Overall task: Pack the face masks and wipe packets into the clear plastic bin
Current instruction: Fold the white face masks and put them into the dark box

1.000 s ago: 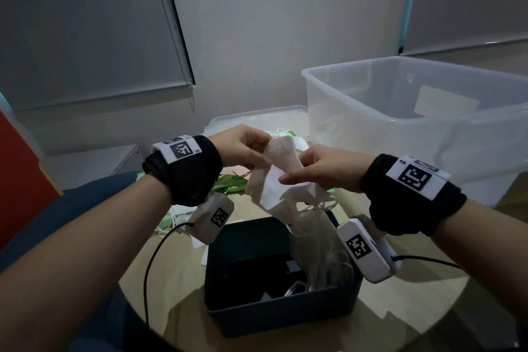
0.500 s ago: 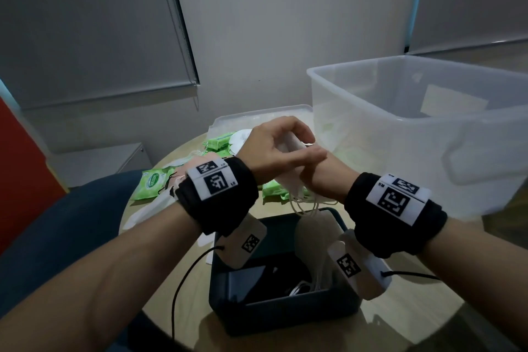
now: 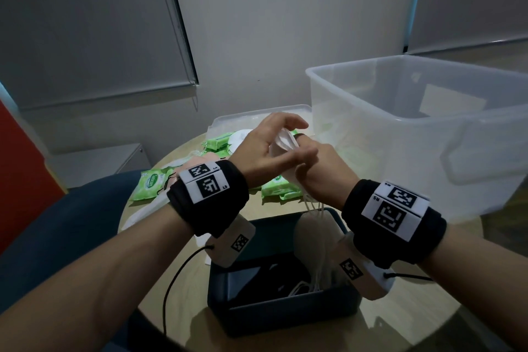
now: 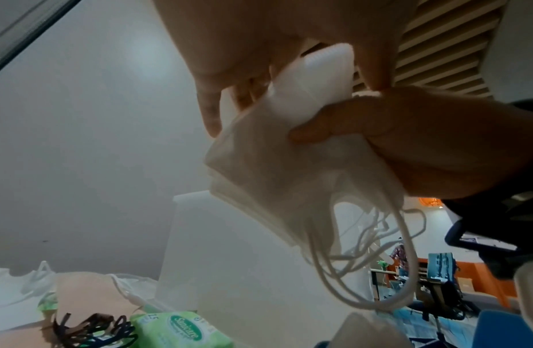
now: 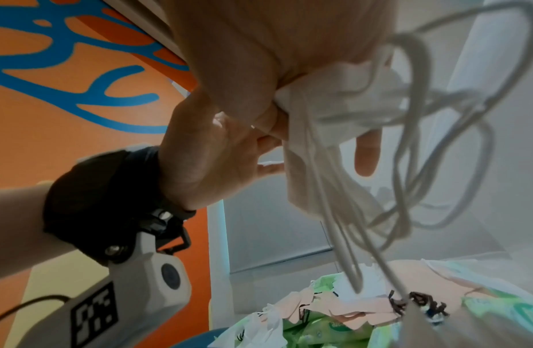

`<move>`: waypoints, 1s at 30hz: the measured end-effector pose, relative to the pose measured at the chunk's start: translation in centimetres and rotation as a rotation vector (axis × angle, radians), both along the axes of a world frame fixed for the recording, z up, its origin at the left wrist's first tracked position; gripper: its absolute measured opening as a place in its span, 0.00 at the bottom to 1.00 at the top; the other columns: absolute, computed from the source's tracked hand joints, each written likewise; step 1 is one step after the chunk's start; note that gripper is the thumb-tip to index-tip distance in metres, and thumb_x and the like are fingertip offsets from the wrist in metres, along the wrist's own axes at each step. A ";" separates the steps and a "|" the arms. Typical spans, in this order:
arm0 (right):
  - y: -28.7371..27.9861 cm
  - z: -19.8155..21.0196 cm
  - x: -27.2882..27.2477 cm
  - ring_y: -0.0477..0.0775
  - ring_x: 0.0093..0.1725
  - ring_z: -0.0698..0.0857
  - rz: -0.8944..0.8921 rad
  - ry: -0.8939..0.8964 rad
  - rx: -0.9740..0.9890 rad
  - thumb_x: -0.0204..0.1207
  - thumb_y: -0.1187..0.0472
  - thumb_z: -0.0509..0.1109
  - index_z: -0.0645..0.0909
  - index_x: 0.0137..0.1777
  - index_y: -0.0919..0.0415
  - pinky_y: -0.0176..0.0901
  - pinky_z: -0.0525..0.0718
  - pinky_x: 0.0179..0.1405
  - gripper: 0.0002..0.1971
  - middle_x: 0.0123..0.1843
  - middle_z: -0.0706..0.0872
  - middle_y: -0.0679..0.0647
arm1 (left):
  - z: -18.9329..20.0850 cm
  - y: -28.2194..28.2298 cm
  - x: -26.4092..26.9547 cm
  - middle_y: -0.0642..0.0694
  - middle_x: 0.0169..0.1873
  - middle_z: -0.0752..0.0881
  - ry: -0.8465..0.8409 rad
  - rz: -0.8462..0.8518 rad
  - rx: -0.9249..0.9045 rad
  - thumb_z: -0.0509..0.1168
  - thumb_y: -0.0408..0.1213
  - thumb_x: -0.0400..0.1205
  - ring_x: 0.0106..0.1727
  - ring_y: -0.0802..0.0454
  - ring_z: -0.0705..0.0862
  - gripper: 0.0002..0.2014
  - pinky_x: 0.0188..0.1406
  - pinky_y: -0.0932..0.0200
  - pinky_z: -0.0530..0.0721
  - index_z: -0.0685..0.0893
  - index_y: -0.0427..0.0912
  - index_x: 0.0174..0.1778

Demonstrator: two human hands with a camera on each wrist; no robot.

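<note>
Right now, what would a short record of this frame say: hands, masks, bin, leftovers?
left hand: fingers and thumb around the top of the masks
right hand: grips the masks lower down
masks: white stack, held above the dark box
bin: clear, open, right of the hands
wipe packets: green, lying on the table

You are looking down at a round, pale wooden table (image 3: 274, 207). A dark blue-grey open box (image 3: 283, 311) is sitting at its near edge, just in front of you. Inside it, something white, possibly a coiled cord (image 3: 300, 290), is lying. A grey roller blind (image 3: 85, 23) is hanging to your left. A red panel (image 3: 20, 180) is standing at the far left, and a low pale cabinet (image 3: 97, 163) is sitting against the wall.
</note>
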State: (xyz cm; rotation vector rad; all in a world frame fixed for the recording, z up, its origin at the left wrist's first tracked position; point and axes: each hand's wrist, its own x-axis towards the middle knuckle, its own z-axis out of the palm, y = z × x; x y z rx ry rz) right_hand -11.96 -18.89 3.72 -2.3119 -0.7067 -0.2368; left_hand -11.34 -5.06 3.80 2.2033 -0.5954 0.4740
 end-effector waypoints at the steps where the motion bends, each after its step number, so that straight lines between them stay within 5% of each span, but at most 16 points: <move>1: -0.1 0.0 0.0 0.63 0.49 0.79 -0.007 -0.014 -0.016 0.80 0.67 0.55 0.71 0.62 0.65 0.44 0.72 0.41 0.12 0.52 0.81 0.62 | 0.1 0.3 -0.2 0.60 0.58 0.79 0.012 -0.016 0.006 0.65 0.61 0.67 0.61 0.71 0.75 0.22 0.57 0.84 0.69 0.76 0.62 0.56; 4: -0.4 -0.2 0.0 0.58 0.41 0.72 -0.063 -0.052 -0.088 0.80 0.65 0.56 0.70 0.63 0.62 0.43 0.65 0.37 0.12 0.45 0.77 0.57 | 0.5 1.3 -0.5 0.58 0.61 0.79 -0.036 -0.074 0.015 0.70 0.54 0.67 0.65 0.64 0.76 0.24 0.62 0.77 0.71 0.78 0.59 0.60; 7: -0.7 -0.1 0.0 0.56 0.41 0.69 -0.104 -0.084 -0.150 0.80 0.65 0.56 0.69 0.67 0.61 0.43 0.63 0.37 0.15 0.47 0.80 0.59 | 1.0 1.8 -0.6 0.52 0.56 0.82 -0.151 -0.104 0.043 0.70 0.45 0.72 0.62 0.59 0.80 0.16 0.64 0.67 0.75 0.84 0.49 0.55; 14: -0.7 -0.3 -0.1 0.63 0.51 0.80 -0.180 -0.198 -0.276 0.81 0.64 0.56 0.66 0.69 0.60 0.45 0.64 0.39 0.16 0.55 0.83 0.58 | 1.5 1.5 -1.5 0.51 0.50 0.86 -0.216 -0.023 0.022 0.77 0.46 0.66 0.55 0.57 0.83 0.18 0.57 0.53 0.82 0.88 0.44 0.50; 20: -0.8 -0.3 0.3 0.63 0.51 0.81 -0.181 -0.194 -0.314 0.81 0.64 0.55 0.67 0.68 0.60 0.45 0.65 0.39 0.16 0.56 0.83 0.59 | 1.3 1.3 -1.2 0.43 0.45 0.88 -0.380 -0.065 0.070 0.73 0.39 0.72 0.48 0.56 0.84 0.11 0.54 0.65 0.81 0.90 0.38 0.46; 24: -1.1 0.1 0.3 0.63 0.50 0.78 -0.178 -0.137 -0.337 0.83 0.61 0.53 0.69 0.68 0.62 0.44 0.65 0.40 0.15 0.56 0.82 0.61 | 0.8 1.1 -0.7 0.40 0.49 0.88 -0.625 -0.051 0.298 0.67 0.36 0.79 0.51 0.48 0.83 0.11 0.54 0.56 0.81 0.89 0.36 0.53; 30: -1.2 1.4 0.3 0.66 0.52 0.81 -0.068 0.011 -0.266 0.81 0.61 0.55 0.75 0.56 0.66 0.43 0.68 0.41 0.12 0.53 0.82 0.67 | 0.7 0.5 -0.3 0.36 0.50 0.87 -0.781 -0.103 0.460 0.60 0.32 0.83 0.53 0.44 0.83 0.13 0.57 0.55 0.78 0.87 0.29 0.55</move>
